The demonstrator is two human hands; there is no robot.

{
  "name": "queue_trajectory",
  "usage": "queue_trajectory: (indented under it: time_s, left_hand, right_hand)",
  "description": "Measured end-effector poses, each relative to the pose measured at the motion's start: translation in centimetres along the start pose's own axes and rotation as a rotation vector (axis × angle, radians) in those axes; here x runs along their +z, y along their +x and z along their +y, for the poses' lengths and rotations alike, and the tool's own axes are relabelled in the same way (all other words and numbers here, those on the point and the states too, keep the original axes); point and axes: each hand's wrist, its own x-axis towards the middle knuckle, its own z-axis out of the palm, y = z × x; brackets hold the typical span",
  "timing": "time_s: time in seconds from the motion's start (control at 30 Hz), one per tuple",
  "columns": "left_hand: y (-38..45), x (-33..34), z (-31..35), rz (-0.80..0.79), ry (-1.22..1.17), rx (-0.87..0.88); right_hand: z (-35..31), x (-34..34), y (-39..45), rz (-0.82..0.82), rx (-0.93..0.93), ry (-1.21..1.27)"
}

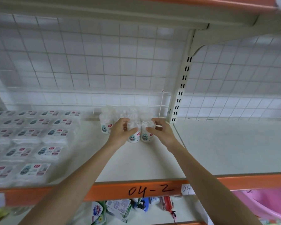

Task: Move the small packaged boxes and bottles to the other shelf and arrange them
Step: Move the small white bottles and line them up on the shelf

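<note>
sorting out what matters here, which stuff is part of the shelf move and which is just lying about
Part of the job:
- two front bottles
- bottles behind them
- flat packaged boxes
- left hand, right hand

Just lying about:
- pink tub
- packets on the lower shelf

1. This is a shop or its stockroom — the fittings are retail shelving, a white metal shelf point(152, 159) with an orange front edge strip point(120, 190).
2. A slotted upright post point(179, 95) and a bracket carry the shelf above, with a white wire grid back panel point(88, 62) behind.
3. A handwritten location code, "04-2" point(150, 190), is marked on the orange strip, with a small paper tag point(186, 189) beside it.
4. Identical goods sit in rows — flat clear packaged boxes point(31, 140) on the left, small clear bottles point(120, 117) clustered at the back.
5. The shelf below holds more packaged products point(118, 208) and a pink plastic tub point(266, 203).
</note>
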Motion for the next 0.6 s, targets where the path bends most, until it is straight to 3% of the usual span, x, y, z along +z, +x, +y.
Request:
queue_trajectory:
  time_s: [0.17,0.3,0.4,0.5,0.6]
  left_hand:
    - [-0.9,-0.5,0.3,-0.050,-0.048,0.015]
    - [-1.9,-2.1,-0.6,-0.056,0.035,0.036]
    - [-3.2,-3.8,-1.5,-0.096,0.254,0.124]
    - [-5.0,-5.5,-1.4,-0.112,0.635,0.274]
    - [-7.7,-6.9,-0.9,-0.082,0.886,0.384]
  right_hand:
    - [0.0,0.1,-0.7,-0.022,0.027,-0.064]
    - [-0.1,-1.1,-2.8,-0.002,-0.031,-0.295]
    - [-0.3,-2.2,-5.4,-0.017,-0.103,-0.599]
    - [-0.7,-2.8,-8.3,-0.047,-0.262,-0.956]
    - [-1.0,-3.0,-11.6,-0.023,-0.339,-1.049]
